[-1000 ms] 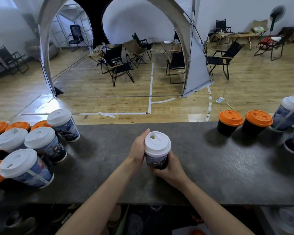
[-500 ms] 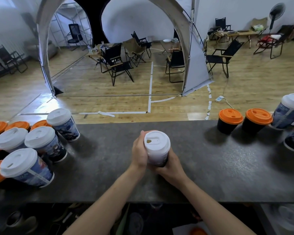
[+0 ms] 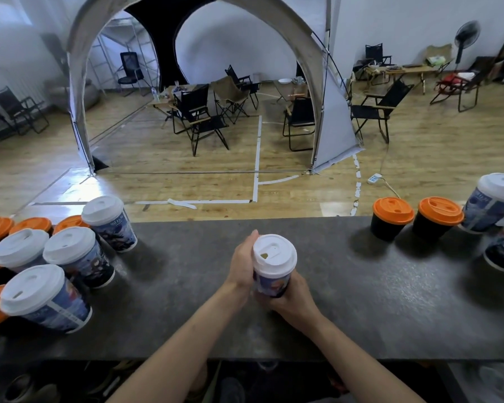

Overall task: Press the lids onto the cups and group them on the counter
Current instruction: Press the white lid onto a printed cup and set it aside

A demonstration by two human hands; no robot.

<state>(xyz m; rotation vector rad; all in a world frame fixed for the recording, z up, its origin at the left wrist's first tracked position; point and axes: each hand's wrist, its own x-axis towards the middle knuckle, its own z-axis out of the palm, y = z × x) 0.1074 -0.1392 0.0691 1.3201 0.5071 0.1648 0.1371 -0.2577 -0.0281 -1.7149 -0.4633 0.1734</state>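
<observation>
Both hands are gripping one cup [image 3: 270,283] mid-counter: left hand [image 3: 241,267] is wrapping its left side, fingertips reaching up beside the rim; right hand [image 3: 292,296] is cupping the lower body from the near right. Base is hiding behind the fingers, so cannot tell whether it is sitting on the counter [image 3: 186,286] or hanging just above it. White lid [image 3: 275,253] is sitting level on top and looking seated, sip hole facing the person. Cup axis is standing roughly upright. Left cluster [image 3: 76,257], tight-packed white and orange lids, is lying well apart to the left of the grip, with bare counter running between; right row [image 3: 392,219] is standing well apart the other way, looser. Judging the left cluster to be the finished group, so the coming move is looking like a leftward carry or slide, left hand nearer and leading. Path is looking open. Far edge is running close behind the cluster's rear cups, and the nearest cup is leaning out toward the near edge, so the gap for setting down is lying on the cluster's right flank, away from both edges.
</observation>
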